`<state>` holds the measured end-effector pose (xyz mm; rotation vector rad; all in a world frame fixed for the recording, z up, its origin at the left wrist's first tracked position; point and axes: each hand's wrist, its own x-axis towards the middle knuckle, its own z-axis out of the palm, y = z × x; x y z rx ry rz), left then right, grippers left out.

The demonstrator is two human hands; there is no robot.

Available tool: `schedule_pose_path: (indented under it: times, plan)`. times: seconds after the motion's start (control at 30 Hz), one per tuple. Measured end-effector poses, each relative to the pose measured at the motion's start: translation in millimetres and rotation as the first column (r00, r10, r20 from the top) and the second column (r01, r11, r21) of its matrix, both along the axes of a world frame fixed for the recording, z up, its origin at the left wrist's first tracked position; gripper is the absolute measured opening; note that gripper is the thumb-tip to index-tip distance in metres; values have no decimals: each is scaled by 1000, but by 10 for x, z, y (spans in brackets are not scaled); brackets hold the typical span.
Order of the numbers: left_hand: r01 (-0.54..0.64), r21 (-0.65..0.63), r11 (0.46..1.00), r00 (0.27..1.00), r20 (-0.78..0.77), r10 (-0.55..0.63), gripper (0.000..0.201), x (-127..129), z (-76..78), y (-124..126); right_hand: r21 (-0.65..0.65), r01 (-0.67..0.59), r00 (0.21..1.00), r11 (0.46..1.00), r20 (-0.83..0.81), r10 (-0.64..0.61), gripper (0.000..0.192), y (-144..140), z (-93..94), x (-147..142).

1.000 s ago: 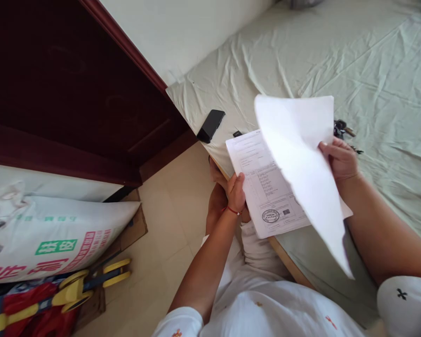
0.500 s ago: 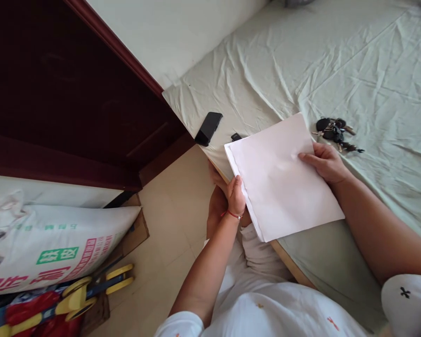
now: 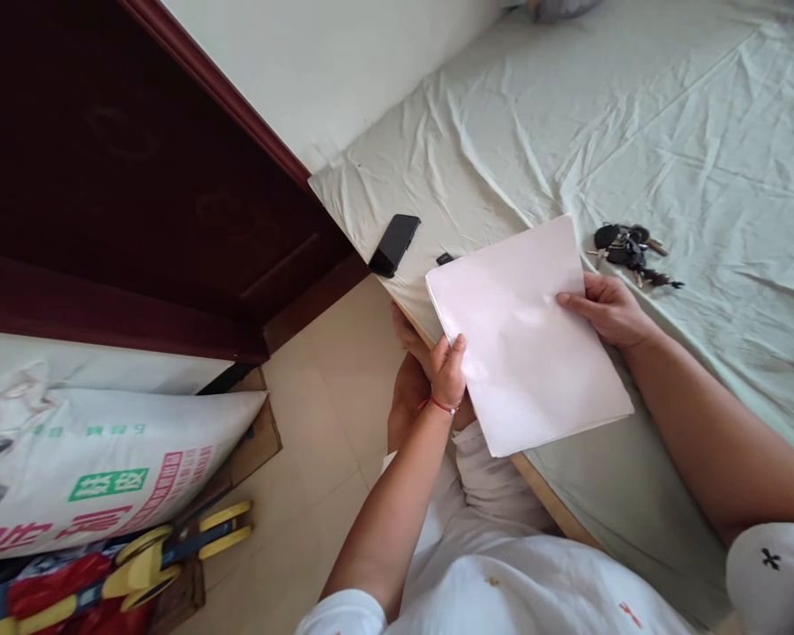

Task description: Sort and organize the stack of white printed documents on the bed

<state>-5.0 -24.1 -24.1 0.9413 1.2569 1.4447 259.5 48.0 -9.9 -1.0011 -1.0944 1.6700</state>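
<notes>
You face a bed [image 3: 635,106] dressed in a creased pale green sheet [image 3: 734,159], its wooden edge [image 3: 543,498] showing at your knees. A black phone [image 3: 394,243] lies near the corner, just beside a small dark object [image 3: 445,258] too small to tell apart. A stack of white paper [image 3: 522,344] rests at the bed's edge, and a bunch of keys [image 3: 628,249] sits near its far right corner. Beside the bed, the tiled floor [image 3: 324,414] carries a printed sack [image 3: 99,459] on flattened cardboard [image 3: 261,437].

White paper stack [image 3: 526,339], blank side up, on bed edge
</notes>
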Motion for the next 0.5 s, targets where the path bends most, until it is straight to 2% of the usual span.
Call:
schedule_pose_path:
  times: [0.13,0.37,0.43,0.5]
  plan:
    - [3,4,1000,1000,-20,-3,49,-8,-12,4,-6,-6,1000,1000,12,6,43,1,6,-2]
    - [-19,-14,1000,999,-31,18,48,-25,-13,11,55,-16,998,998,61,12,42,10,-19,-5]
    - [-41,-37,998,999,-22,40,49,-23,-7,13,136,39,992,990,113,-55,42,38,-53,-20]
    - [-47,-51,998,999,6,48,51,-15,4,13,277,134,963,951,189,-190,41,79,-98,-37]
